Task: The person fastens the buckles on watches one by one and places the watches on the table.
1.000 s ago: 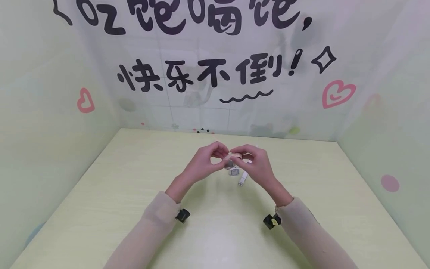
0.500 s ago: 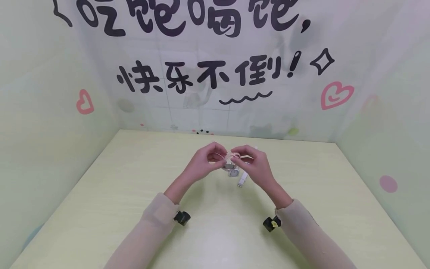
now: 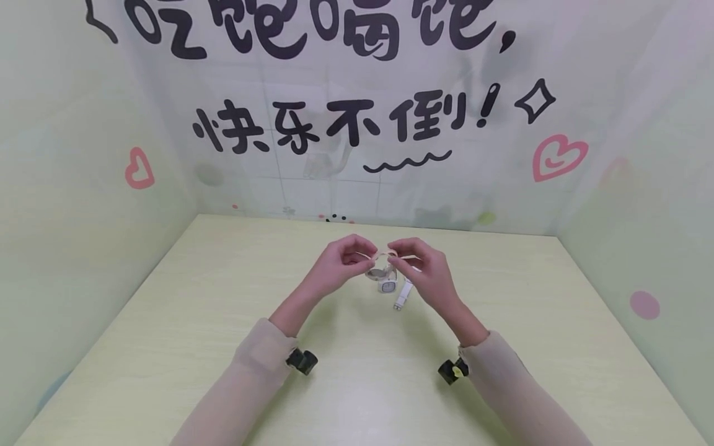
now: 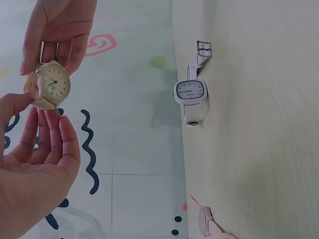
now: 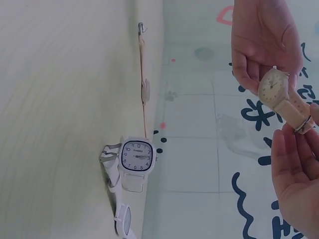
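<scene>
A wristwatch (image 4: 56, 82) with a round cream dial and pale peach strap is held up between both hands, its strap curved into a loop. My left hand (image 3: 330, 271) pinches one side of the strap between thumb and fingers. On the other side, my right hand (image 3: 428, 272) pinches the strap; its buckle shows near the thumb in the right wrist view. Below the hands, a white watch with a squarish dial (image 5: 137, 156) lies on the table. Another white watch (image 5: 124, 220) is beside it, its strap (image 3: 403, 297) partly covered by my right hand in the head view.
A thin pink watch (image 5: 145, 92) lies on the table, seen edge-on in the right wrist view. The pale table (image 3: 357, 371) ends at a printed back wall (image 3: 245, 192), with side walls at left and right. Black wrist cameras sit under both sleeves.
The hands have drawn slightly apart. The watch strap between them, bunched near the right fingers earlier, now shows as a more open loop. The watches on the table have stayed put.
</scene>
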Action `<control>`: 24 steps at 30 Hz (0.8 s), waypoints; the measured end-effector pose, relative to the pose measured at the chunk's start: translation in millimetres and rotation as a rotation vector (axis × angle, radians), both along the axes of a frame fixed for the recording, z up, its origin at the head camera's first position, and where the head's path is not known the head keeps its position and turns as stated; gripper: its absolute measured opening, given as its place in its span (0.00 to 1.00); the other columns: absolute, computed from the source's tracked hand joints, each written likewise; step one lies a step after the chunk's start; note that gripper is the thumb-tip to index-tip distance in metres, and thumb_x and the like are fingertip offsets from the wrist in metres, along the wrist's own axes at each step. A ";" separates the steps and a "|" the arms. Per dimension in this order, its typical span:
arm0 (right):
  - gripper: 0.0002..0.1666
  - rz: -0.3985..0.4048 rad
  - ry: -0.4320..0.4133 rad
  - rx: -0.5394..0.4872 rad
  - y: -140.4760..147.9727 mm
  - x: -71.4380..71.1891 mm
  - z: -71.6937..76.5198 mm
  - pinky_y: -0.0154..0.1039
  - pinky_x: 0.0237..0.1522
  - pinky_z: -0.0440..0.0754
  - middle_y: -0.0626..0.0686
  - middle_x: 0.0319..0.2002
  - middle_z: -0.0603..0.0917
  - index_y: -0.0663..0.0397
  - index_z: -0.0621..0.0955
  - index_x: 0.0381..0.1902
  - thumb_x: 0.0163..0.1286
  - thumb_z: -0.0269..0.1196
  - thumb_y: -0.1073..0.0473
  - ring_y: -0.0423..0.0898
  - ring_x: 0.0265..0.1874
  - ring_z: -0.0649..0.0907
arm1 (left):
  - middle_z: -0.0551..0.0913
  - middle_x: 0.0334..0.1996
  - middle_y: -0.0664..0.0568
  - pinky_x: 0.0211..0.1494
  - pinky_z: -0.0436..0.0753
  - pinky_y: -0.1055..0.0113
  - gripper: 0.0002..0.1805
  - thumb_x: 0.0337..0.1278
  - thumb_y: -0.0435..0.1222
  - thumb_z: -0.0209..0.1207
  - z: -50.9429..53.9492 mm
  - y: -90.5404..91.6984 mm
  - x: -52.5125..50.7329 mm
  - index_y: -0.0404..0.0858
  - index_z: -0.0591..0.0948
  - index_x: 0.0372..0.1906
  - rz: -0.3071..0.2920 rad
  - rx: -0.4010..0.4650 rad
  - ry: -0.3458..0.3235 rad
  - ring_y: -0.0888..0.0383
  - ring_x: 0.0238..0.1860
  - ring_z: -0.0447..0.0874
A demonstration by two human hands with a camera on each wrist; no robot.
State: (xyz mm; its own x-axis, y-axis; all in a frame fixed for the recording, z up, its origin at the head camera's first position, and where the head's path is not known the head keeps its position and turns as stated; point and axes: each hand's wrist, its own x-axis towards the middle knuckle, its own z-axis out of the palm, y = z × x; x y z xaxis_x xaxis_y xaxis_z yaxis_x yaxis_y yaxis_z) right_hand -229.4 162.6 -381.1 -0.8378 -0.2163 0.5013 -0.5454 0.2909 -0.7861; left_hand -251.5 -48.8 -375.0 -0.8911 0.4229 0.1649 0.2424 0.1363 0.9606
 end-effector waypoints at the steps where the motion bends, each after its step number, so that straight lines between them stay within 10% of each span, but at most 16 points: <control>1: 0.13 -0.002 -0.006 0.008 -0.7 0.2 2.0 0.28 0.45 0.85 0.62 0.46 0.87 0.63 0.83 0.49 0.68 0.66 0.65 0.39 0.42 0.85 | 0.82 0.51 0.38 0.51 0.86 0.66 0.15 0.64 0.29 0.61 0.5 0.6 0.4 0.32 0.78 0.54 -0.006 -0.007 0.008 0.50 0.47 0.86; 12: 0.13 0.020 -0.183 0.068 -1.6 1.6 9.7 0.29 0.43 0.85 0.59 0.44 0.88 0.59 0.86 0.47 0.69 0.66 0.58 0.45 0.38 0.87 | 0.85 0.48 0.43 0.54 0.86 0.58 0.13 0.64 0.33 0.63 1.3 -3.2 3.3 0.36 0.82 0.52 -0.011 -0.049 0.024 0.51 0.48 0.86; 24: 0.12 0.004 -0.113 0.046 -7.1 2.4 3.7 0.30 0.42 0.86 0.60 0.41 0.89 0.62 0.86 0.45 0.67 0.68 0.61 0.45 0.36 0.88 | 0.84 0.40 0.46 0.52 0.87 0.61 0.15 0.57 0.27 0.63 1.9 5.2 9.5 0.36 0.75 0.48 0.062 -0.209 0.249 0.56 0.42 0.84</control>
